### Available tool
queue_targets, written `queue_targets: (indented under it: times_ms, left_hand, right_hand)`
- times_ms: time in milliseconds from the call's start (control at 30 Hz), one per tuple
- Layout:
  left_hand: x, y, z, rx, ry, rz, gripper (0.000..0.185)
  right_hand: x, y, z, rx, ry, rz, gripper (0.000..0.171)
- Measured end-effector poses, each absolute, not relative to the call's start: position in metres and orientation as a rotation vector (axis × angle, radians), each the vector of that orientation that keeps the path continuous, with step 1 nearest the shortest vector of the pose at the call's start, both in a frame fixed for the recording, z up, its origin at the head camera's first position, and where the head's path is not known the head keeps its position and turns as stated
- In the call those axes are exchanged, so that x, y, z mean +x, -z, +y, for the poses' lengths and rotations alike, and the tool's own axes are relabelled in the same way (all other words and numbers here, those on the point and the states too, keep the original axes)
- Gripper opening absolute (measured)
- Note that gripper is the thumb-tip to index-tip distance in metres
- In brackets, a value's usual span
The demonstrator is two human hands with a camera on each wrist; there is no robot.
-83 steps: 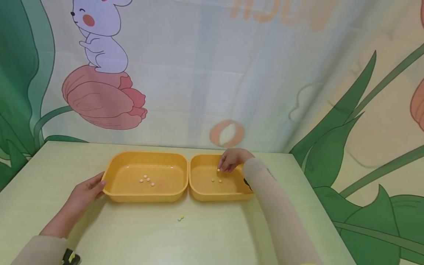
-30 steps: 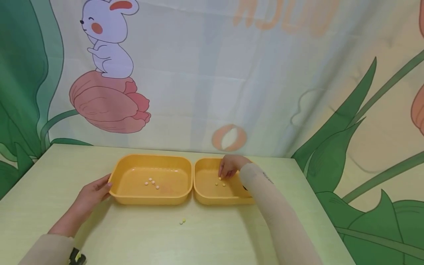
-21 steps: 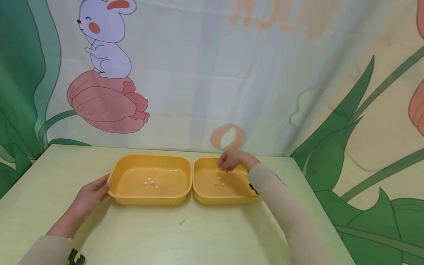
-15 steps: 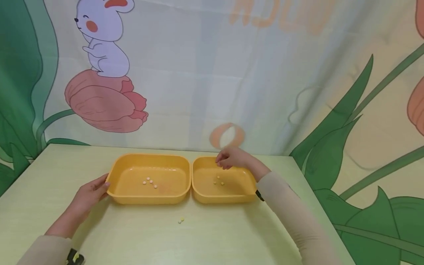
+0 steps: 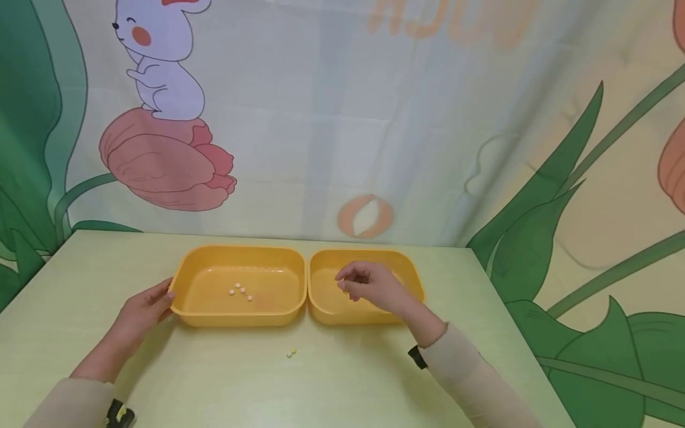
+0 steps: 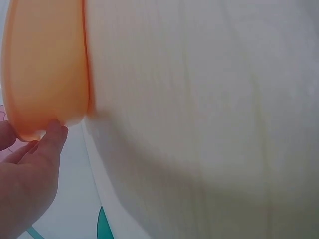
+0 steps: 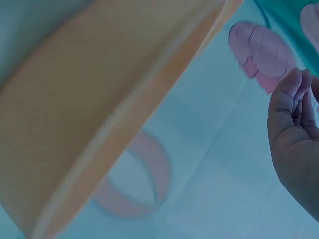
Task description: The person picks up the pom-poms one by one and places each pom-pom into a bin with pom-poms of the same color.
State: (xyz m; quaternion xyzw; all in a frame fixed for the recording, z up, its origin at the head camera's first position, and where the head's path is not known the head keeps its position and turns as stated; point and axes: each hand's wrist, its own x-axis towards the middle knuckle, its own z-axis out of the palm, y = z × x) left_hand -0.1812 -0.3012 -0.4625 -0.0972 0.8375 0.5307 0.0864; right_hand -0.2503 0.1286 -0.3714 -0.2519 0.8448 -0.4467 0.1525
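Observation:
At the left end of a yellow plastic tray, my left hand grips the rim between thumb and fingers. The left wrist view shows the tray's corner between those fingertips. Several small pale pink pellets lie on that tray's floor. My right hand hovers over a second, smaller yellow tray, fingers loosely bent, with nothing visible between them. It covers the small yellow pellets lying in there. In front of the trays, a whitish pellet and a yellow pellet lie close together on the table.
The two trays stand side by side, ends nearly touching, towards the back of the pale table. Behind them hangs a printed curtain with a rabbit and flowers. A dark strap shows at my right wrist.
My right hand lowered a yellow pellet beside two others in the smaller tray, let go, rose, and drew back towards me. My left hand kept its hold on the larger tray.

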Motion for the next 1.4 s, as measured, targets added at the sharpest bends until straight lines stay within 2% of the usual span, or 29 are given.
queue_targets:
  times_ms: [167, 367, 667, 1200, 1400]
  left_hand:
    - [-0.182, 0.463, -0.303, -0.285, -1.576, 2.492, 0.062]
    - [-0.179, 0.464, -0.304, -0.266, -1.574, 2.509, 0.062]
    - [-0.179, 0.463, -0.304, -0.275, -1.566, 2.502, 0.062]
    - [-0.179, 0.462, -0.305, -0.253, -1.576, 2.493, 0.064]
    - [-0.181, 0.462, -0.303, -0.269, -1.559, 2.492, 0.063]
  right_hand:
    - [-0.224, 0.395, 0.115, -0.789, 1.256, 2.32, 0.021]
    - [-0.212, 0.42, 0.099, -0.788, 1.187, 2.256, 0.023]
    - [-0.21, 0.439, 0.083, -0.883, 0.974, 2.324, 0.022]
    - [-0.213, 0.46, 0.067, -0.73, 0.922, 2.311, 0.018]
    - [-0.215, 0.466, 0.062, -0.774, 0.869, 2.351, 0.016]
